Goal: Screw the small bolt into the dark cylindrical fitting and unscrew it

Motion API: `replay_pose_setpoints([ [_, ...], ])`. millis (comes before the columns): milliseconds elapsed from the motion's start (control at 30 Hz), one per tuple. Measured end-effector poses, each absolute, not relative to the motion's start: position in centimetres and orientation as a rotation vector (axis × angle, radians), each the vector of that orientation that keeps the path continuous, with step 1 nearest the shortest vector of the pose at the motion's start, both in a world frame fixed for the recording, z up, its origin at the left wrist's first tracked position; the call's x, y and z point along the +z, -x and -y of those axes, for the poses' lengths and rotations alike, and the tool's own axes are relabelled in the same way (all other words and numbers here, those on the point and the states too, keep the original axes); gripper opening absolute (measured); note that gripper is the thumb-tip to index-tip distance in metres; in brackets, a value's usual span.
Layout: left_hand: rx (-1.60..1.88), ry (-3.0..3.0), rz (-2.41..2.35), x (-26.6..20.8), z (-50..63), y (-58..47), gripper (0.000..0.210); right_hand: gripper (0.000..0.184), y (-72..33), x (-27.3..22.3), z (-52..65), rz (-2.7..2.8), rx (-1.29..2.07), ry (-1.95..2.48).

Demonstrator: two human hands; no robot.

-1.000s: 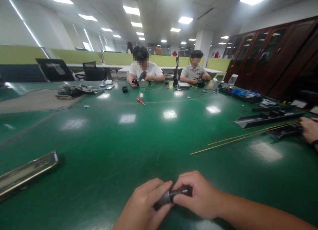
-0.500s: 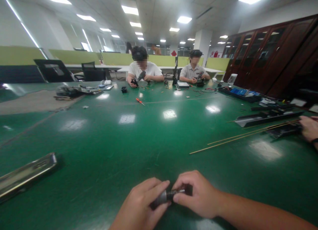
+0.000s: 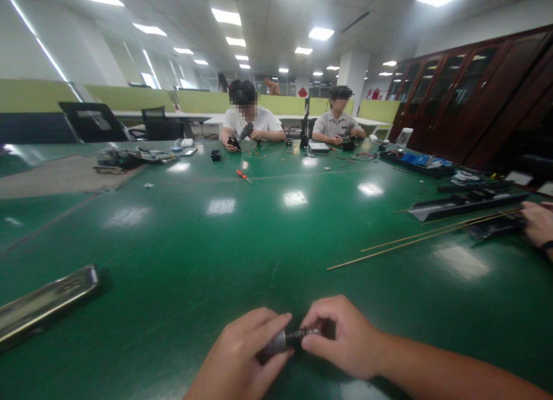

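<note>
At the bottom centre my left hand [image 3: 242,349] is closed around a short grey cylinder [image 3: 276,343], perhaps a small motor, which lies level above the green table. A narrower dark ringed piece [image 3: 295,336] extends from the cylinder's right end. My right hand [image 3: 343,336] pinches the far end of this dark piece between thumb and fingers. The fingers hide part of both pieces, so I cannot tell whether they are joined.
A shiny metallic-looking case [image 3: 52,301] lies at the left. Thin brass-coloured rods [image 3: 401,244] reach in from the right, near another person's hand [image 3: 538,220] and black channel parts [image 3: 458,205]. A red screwdriver [image 3: 242,175] lies farther off. Two people [image 3: 253,121] work across the table [image 3: 216,247].
My left hand has shifted slightly left with the grey cylinder, and more of the dark piece shows. My right hand has barely moved. The nearer rod tip has slid slightly left.
</note>
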State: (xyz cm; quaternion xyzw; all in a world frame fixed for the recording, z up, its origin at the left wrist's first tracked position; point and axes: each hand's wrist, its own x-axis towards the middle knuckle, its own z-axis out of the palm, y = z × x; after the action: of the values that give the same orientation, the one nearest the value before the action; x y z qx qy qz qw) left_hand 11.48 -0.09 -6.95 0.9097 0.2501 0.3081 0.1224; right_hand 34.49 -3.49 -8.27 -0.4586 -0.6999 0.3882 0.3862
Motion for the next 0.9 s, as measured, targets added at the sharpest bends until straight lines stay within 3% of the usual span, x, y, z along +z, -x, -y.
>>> replay_pose_setpoints([
  [900, 1.010, -2.670, -0.748, -5.6, 0.0, -10.9, 0.037, 0.011, -34.6, -7.6, 3.7, 1.679, 1.004, 1.148],
])
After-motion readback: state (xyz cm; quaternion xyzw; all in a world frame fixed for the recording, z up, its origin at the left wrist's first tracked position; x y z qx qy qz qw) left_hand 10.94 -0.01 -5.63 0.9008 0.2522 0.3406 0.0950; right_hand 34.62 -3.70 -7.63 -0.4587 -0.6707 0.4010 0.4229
